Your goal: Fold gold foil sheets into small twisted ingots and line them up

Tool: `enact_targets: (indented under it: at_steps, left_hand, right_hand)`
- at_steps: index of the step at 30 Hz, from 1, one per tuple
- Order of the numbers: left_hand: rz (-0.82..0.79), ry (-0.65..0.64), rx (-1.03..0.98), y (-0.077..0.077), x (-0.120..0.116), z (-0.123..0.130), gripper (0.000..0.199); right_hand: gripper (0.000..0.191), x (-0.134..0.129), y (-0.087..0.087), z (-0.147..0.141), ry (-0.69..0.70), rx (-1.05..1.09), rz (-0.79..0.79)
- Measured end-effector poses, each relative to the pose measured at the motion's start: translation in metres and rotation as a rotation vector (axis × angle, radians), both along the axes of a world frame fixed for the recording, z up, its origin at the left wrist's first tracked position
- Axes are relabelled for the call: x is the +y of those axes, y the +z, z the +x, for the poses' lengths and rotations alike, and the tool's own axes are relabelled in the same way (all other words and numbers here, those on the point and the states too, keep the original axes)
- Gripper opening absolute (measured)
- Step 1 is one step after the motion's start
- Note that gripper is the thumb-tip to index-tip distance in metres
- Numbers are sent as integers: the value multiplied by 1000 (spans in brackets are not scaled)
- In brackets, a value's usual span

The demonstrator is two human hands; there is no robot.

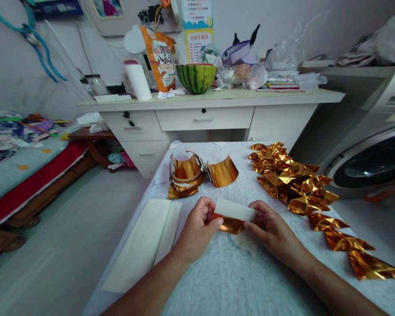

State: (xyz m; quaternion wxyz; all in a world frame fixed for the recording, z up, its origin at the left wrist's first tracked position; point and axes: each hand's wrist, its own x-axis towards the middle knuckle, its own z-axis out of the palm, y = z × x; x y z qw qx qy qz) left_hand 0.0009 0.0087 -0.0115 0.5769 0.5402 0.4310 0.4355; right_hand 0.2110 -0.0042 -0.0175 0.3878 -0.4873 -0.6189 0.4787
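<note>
Between my two hands is a small sheet of gold foil paper (234, 211), its white back facing up and a gold strip showing along the near edge. My left hand (201, 226) pinches its left end, thumb on the gold part. At the right end, my right hand (270, 226) pinches it between thumb and fingers. Beyond the hands lie a stack of curled gold foil sheets (187, 173) and a single curled gold sheet (223, 172). Folded gold paper ingots (289, 175) form a pile on the right, with several trailing toward me. Pale paper sheets (141, 241) lie to the left.
A cloth-covered table (217, 281) bears all of this. Behind it stands a white desk (207, 116) with a half watermelon (196, 78), an orange snack pouch (160, 59) and a paper roll (138, 81). A washing machine (375, 145) is at right, a bed (29, 162) at left.
</note>
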Motion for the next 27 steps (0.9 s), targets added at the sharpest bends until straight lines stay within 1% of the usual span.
enact_targets:
  at_steps: [3, 5, 6, 8, 11, 13, 17, 20, 23, 27]
  left_hand:
    - [18, -6, 25, 0, -3, 1, 35]
    - [61, 4, 89, 1, -6, 0, 41]
    - [90, 5, 130, 2, -7, -1, 41]
    - [159, -5, 222, 4, -10, -2, 37]
    - [253, -45, 370, 7, -13, -3, 24]
    - [286, -71, 437, 8, -16, -3, 19]
    - [327, -101, 515, 9, -18, -1, 26]
    - [369, -144, 551, 10, -18, -1, 26]
    - [396, -186, 572, 8, -18, -1, 23]
    - [385, -145, 545, 5, -18, -2, 38]
  right_hand:
    - [40, 1, 2, -3, -30, 207, -44]
    - [50, 2, 3, -3, -62, 266, -67]
    - [52, 3, 2, -3, -80, 274, -68]
    - [51, 4, 0, -1, -119, 251, -45]
    - [49, 5, -7, 3, -185, 137, 9]
    - [48, 6, -11, 4, -216, 65, 28]
    - [45, 6, -14, 6, -243, -13, 63]
    - [42, 7, -14, 5, -224, 39, 84]
    - [44, 7, -12, 3, -192, 103, 58]
    - [52, 8, -10, 2, -194, 175, 7]
